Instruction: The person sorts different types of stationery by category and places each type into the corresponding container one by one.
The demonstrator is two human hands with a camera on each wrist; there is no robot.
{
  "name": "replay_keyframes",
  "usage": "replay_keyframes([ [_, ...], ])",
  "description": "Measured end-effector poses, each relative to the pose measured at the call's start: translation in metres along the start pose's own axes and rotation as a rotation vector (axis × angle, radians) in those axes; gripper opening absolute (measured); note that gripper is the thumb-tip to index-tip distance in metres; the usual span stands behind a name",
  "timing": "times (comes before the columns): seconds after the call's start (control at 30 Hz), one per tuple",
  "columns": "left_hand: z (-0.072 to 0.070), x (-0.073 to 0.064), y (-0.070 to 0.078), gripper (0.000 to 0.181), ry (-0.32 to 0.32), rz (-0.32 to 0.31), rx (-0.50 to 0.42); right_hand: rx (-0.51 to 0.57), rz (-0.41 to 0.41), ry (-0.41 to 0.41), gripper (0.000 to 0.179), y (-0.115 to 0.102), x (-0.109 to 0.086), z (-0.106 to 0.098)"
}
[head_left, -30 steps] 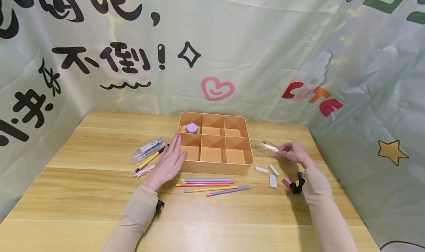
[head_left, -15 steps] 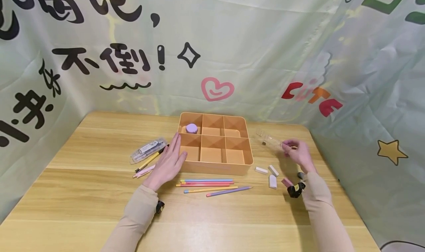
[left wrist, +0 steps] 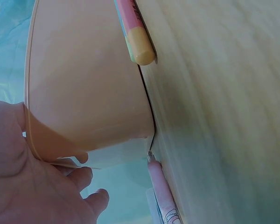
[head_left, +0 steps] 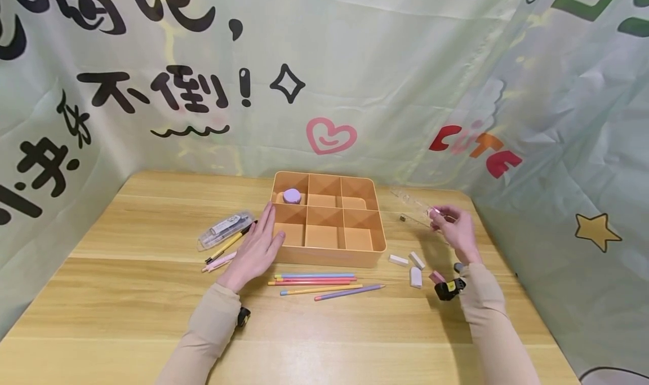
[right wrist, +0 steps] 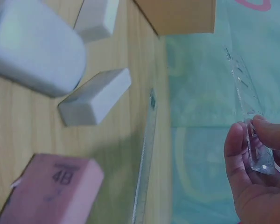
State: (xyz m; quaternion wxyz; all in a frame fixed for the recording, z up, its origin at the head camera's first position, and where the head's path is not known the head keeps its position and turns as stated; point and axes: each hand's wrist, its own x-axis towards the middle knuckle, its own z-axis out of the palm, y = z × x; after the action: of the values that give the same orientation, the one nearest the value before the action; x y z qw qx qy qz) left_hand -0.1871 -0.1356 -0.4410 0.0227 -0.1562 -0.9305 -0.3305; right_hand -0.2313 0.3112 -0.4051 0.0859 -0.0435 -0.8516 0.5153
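Clear plastic ruler (right wrist: 245, 91), pinched in the right hand (head_left: 457, 231), points long-ways toward the tan box's (head_left: 329, 256) back right corner; the left hand (head_left: 255, 255), fingers straight, touches the box's left side.

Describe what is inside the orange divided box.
In the orange box, a purple round-topped object sits in the back-left compartment. Nothing shows in the other five, but its walls hide the near strips of floor.

The orange plastic box (head_left: 329, 256) holds a round lilac object (head_left: 291, 195) back left. On the wooden desk (head_left: 329, 340), left of the box: clear plastic case (head_left: 226, 231), yellow-black pen (head_left: 228, 245), pink pen (head_left: 220, 262); before it: slim coloured pencils (head_left: 314, 282); right: white block erasers (head_left: 416, 277), pink block eraser (right wrist: 51, 191), clear plastic ruler (right wrist: 145, 158).
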Motion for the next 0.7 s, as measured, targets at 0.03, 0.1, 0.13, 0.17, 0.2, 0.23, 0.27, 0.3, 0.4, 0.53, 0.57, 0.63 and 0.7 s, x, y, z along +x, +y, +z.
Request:
replay_keyframes([
  [0.03,0.000,0.000,0.000,0.066,-0.001,-0.001,0.001,0.023,-0.005,0.007,0.038,-0.001,0.001,0.001],
  [0.1,0.000,0.000,0.000,0.066,-0.002,-0.001,0.004,0.052,-0.016,0.012,0.037,-0.005,0.001,0.003],
  [0.13,0.000,0.000,0.000,0.066,-0.003,-0.002,0.003,0.060,-0.020,0.016,0.036,-0.007,0.002,0.004],
  [0.17,0.000,0.000,0.000,0.066,-0.003,-0.002,0.002,0.069,-0.020,0.014,0.036,-0.009,0.001,0.005],
  [0.2,0.000,0.000,0.000,0.066,-0.004,-0.003,0.001,0.073,-0.026,0.009,0.036,-0.012,0.001,0.007],
  [0.23,0.000,0.000,0.000,0.066,-0.003,-0.003,0.000,0.075,-0.030,0.005,0.037,-0.010,0.003,0.008],
  [0.27,0.000,0.000,0.000,0.066,-0.003,-0.003,0.000,0.074,-0.035,-0.002,0.038,-0.013,0.003,0.009],
  [0.3,0.000,0.000,0.000,0.066,-0.003,-0.003,0.000,0.074,-0.038,-0.009,0.039,-0.015,0.003,0.010],
  [0.4,0.000,0.001,0.000,0.066,-0.001,0.000,-0.002,0.074,-0.047,-0.029,0.040,-0.021,0.004,0.013],
  [0.53,0.000,0.000,0.000,0.066,0.004,0.004,-0.010,0.058,-0.061,-0.044,0.038,-0.028,0.005,0.018],
  [0.57,0.000,0.000,0.000,0.066,0.006,0.005,-0.012,0.050,-0.067,-0.047,0.037,-0.029,0.006,0.019],
  [0.63,0.000,0.000,0.000,0.065,0.007,0.005,-0.010,0.034,-0.083,-0.049,0.035,-0.032,0.007,0.021],
  [0.7,0.000,0.000,0.000,0.065,0.009,0.006,-0.009,0.018,-0.096,-0.047,0.034,-0.034,0.008,0.024],
])
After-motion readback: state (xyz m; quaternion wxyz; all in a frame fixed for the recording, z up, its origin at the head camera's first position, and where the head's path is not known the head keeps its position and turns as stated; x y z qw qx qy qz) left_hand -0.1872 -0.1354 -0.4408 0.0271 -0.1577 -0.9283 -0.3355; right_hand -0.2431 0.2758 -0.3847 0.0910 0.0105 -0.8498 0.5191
